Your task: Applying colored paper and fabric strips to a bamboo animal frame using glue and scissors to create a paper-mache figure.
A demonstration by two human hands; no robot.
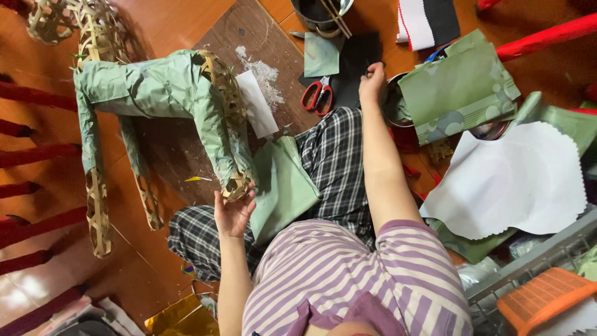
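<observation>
- The left hand (233,211) is at the near left, palm up with fingers curled, its grip grasping the foot of one leg of the woven animal frame (161,93).
- That frame lies on the wooden floor (168,25) to the far left, four-legged, most of its body wrapped in pale green paper; bare bamboo weave shows at the leg ends and at the head end in the far left corner.
- The right hand (372,81) reaches far ahead, fingers pinched together just beside a round tin (393,102); whether its grip holds anything I cannot tell.
- Red-handled scissors (317,95) lie on the floor just left of that hand, beside a dark sheet.
- A folded green sheet (283,186) rests on the person's checked lap, near the left hand.
- To the right lie a green patterned paper (457,93) and a white scalloped sheet (516,180).
- A dark pot with sticks (320,12) stands at the far edge.
</observation>
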